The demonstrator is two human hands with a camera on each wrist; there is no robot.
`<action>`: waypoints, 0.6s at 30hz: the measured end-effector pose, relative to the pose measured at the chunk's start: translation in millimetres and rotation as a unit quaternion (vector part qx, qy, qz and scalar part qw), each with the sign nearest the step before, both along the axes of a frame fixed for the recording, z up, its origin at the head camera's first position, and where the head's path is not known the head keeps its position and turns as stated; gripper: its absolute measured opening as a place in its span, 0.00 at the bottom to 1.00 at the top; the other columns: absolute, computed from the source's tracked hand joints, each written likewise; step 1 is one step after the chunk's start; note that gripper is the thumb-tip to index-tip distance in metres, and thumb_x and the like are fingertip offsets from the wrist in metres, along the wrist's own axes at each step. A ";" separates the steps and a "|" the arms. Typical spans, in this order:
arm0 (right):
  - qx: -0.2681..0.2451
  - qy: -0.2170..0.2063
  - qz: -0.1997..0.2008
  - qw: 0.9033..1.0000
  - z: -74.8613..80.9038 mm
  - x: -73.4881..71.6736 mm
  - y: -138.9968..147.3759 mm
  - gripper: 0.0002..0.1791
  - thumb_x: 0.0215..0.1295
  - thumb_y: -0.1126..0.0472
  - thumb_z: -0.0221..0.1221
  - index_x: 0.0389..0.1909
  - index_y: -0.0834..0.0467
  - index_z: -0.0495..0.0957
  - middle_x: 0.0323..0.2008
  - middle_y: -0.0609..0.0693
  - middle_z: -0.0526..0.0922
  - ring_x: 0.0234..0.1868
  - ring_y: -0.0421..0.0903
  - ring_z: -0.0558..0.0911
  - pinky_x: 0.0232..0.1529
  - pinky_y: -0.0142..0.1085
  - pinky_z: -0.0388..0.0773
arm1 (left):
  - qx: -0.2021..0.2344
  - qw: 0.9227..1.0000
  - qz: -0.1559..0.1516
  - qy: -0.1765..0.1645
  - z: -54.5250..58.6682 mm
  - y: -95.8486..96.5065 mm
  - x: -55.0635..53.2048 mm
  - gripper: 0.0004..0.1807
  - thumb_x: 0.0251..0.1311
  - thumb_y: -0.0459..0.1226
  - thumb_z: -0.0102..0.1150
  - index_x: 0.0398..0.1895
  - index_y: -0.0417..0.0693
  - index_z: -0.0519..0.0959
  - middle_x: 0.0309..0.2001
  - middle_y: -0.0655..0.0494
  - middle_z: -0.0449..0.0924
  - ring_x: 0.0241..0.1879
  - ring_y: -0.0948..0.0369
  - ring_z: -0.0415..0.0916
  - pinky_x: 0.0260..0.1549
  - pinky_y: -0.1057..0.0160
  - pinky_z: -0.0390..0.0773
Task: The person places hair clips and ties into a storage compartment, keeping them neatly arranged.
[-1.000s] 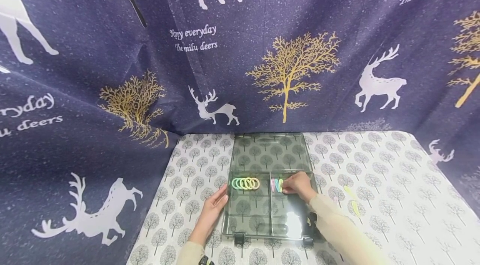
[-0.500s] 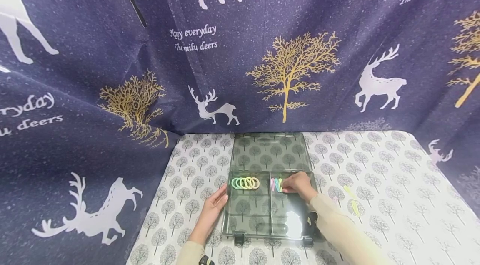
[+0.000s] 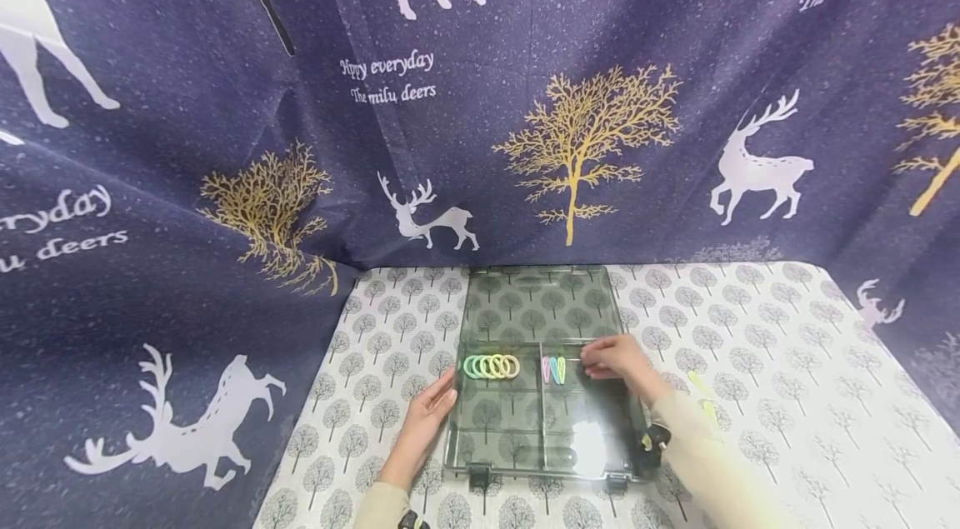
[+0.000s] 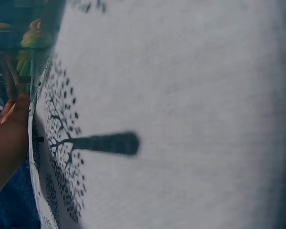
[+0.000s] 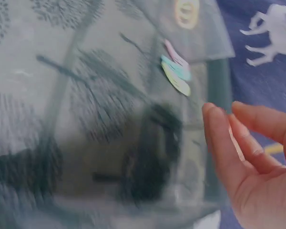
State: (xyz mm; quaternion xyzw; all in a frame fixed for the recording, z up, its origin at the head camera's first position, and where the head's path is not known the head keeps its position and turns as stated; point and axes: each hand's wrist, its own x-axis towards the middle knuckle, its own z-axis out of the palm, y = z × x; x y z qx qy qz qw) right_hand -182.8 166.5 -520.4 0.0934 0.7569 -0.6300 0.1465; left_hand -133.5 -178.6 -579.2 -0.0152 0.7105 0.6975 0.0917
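Observation:
A see-through grey divided box [image 3: 498, 412] lies open on the table. My left hand [image 3: 423, 421] rests against its left side with fingers extended. Above the upper right compartment is my right hand [image 3: 615, 358], its fingers loosely bent and holding nothing. Left of those fingertips lie a pink, a blue and a yellow-green snap hair clip [image 3: 562, 371], side by side along the divider. In the right wrist view the clips [image 5: 176, 78] lie apart from the right hand [image 5: 257, 157]. Several pastel rings [image 3: 491, 366] overlap in a row in the upper left compartment.
The box's lid [image 3: 543, 304] is folded back toward the patterned cloth backdrop [image 3: 630, 237]. Yellow-green clips [image 3: 699, 381] lie on the tree-print tablecloth [image 3: 810, 362] to the right, partly behind the right sleeve [image 3: 697, 446]. Two dark latches [image 3: 478, 476] stick out at the box's front edge.
My right hand has let go of the yellow-green clip and moved right, leaving it beside the blue one. The right sleeve now covers part of the loose clips. My left hand has stayed put.

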 end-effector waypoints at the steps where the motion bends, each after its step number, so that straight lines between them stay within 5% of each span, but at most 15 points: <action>1: 0.004 0.008 0.007 1.000 3.2 0.3 5.8 0.15 0.60 0.73 0.60 0.45 0.78 0.75 0.37 0.69 0.83 0.30 0.50 0.85 0.38 0.41 0.87 | 0.001 1.000 0.001 -0.001 0.1 0.1 0.2 0.28 0.67 0.38 0.54 0.70 0.46 0.63 0.70 0.47 0.62 0.69 0.49 0.59 0.68 0.57 0.59; 10: 0.050 0.077 0.023 0.996 17.8 8.7 60.7 0.22 0.62 0.66 0.61 0.54 0.76 0.72 0.44 0.67 0.83 0.37 0.47 0.86 0.44 0.38 0.85 | -0.010 1.000 0.002 -0.001 -0.9 -1.0 0.6 0.29 0.66 0.40 0.55 0.70 0.47 0.64 0.70 0.48 0.62 0.69 0.48 0.59 0.68 0.54 0.59; 18: 0.100 0.077 0.009 0.992 17.5 23.1 109.4 0.25 0.65 0.64 0.59 0.58 0.76 0.68 0.52 0.70 0.78 0.40 0.44 0.85 0.46 0.36 0.84 | -0.026 1.000 0.008 0.003 -1.7 -0.4 -0.2 0.27 0.67 0.38 0.54 0.69 0.47 0.65 0.69 0.49 0.64 0.68 0.49 0.60 0.68 0.54 0.59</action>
